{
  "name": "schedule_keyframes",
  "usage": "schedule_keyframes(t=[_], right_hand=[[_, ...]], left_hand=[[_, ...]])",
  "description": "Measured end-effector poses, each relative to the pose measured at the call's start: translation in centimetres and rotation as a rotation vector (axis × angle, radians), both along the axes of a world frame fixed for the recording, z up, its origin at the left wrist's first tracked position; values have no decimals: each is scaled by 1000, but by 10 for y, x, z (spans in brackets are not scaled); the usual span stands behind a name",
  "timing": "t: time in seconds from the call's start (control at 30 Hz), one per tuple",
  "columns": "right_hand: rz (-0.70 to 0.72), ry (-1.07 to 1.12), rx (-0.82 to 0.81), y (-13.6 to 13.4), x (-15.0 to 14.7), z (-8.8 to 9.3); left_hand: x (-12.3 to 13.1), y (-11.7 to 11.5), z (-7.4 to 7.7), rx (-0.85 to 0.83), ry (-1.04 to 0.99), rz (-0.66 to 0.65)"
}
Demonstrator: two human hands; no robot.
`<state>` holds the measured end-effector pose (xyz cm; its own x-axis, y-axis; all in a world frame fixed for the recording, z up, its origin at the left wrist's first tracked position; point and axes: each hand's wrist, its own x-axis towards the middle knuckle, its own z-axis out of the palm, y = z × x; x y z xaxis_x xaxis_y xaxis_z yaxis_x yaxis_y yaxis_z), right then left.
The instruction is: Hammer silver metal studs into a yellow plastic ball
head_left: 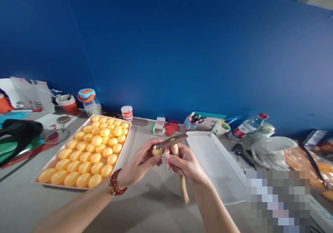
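Observation:
Both hands meet over the middle of the table around a hammer [183, 189] with a pale wooden handle and a dark head. My left hand [144, 160] is closed, its fingers around the round end of the head, which is yellowish with a shiny silvery rim. The fingers of my right hand [183, 158] wrap the upper handle just under the head. Some pale, shiny material shows between the hands; its kind is unclear. The handle slants down below my right hand. To the left, orange-yellow balls [85, 156] fill a shallow white box [124, 149].
A white tray [215, 163] lies to the right. Along the blue wall [166, 52] stand a drink bottle [248, 125], a pen cup [190, 123], a small tub [127, 113] and a lidded jug [90, 102]. Transparent plastic [270, 153] and a bag of orange balls [303, 160] are at right.

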<state>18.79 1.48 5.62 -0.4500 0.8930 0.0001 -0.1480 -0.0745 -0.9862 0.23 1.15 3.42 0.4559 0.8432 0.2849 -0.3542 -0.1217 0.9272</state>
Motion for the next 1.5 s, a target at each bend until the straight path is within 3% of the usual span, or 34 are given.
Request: schedule_keyframes(t=[0.23, 1.1, 1.5], right_hand=[[-7, -17, 7, 1, -1, -1], [-33, -57, 31, -5, -4, 6], [-60, -89, 53, -7, -6, 6]], left_hand=[[2, -3, 4, -44, -23, 1], [2, -2, 2, 52, -3, 65], [0, -5, 6, 34, 66, 176]])
